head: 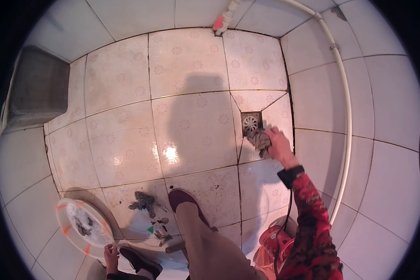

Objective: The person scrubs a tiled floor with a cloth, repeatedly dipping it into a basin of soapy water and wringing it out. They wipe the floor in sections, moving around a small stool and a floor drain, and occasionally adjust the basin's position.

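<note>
My right hand [278, 145] is closed around a grey-brown rag [259, 140], pressed on the tiles at the lower edge of a floor drain with a round patterned grate [250, 123]. A black band circles that wrist. At the bottom left, my left hand [112, 253] is beside the rim of a whitish plastic basin [63, 229]; whether it grips the rim is unclear. White suds and dark pieces of something lie in the basin. A grey clump [143, 204], debris and a small green triangular piece [151, 229] lie on the floor between basin and shoe.
A red bucket [274, 239] stands at the lower right by a dark cable. A white pipe [348, 115] runs along the right wall; another pipe [226, 19] enters the floor at the back. A dark grey box-like object [38, 84] is at the left wall. Some tiles look wet.
</note>
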Demonstrator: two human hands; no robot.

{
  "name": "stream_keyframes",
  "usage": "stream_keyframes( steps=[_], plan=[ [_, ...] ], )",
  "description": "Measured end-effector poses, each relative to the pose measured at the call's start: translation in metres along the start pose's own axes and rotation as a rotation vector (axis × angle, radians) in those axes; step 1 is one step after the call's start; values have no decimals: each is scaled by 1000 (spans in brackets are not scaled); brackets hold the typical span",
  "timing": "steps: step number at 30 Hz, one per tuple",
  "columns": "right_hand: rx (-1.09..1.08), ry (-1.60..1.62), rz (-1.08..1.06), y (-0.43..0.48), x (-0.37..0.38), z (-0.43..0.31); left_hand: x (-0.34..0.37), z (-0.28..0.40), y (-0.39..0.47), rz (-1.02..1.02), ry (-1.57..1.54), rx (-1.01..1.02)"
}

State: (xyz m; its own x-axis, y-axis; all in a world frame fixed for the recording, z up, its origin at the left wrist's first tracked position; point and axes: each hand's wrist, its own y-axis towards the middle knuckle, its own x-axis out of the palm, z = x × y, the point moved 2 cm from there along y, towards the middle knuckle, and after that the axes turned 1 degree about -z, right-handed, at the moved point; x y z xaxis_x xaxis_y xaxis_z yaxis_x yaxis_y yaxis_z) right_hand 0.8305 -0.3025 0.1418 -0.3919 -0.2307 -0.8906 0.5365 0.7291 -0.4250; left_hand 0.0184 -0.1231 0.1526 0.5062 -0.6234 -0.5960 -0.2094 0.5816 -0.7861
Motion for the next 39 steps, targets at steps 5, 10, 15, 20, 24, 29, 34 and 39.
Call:
stream_keyframes(
  steps=[5,10,15,20,24,29,34,39],
  plan=[
    [-37,360,19,-65,59,-35,5,-3,5,34,29,48],
    [16,341,116,-49,100,-41,8,-4,4,86,-4,52],
    [69,181,416,-10,77,-19,13,2,2,118,-46,133],
    [16,821,424,23,63,-73,14,4,2,140,31,109],
    [-391,625,506,77,48,-178,13,0,4,150,42,100],
    [-140,609,415,160,60,-282,13,-6,9,178,114,156],
    [76,447,461,186,74,-245,13,-9,10,161,87,145],
    [343,347,558,135,88,-107,16,-14,12,126,13,104]
  ],
)
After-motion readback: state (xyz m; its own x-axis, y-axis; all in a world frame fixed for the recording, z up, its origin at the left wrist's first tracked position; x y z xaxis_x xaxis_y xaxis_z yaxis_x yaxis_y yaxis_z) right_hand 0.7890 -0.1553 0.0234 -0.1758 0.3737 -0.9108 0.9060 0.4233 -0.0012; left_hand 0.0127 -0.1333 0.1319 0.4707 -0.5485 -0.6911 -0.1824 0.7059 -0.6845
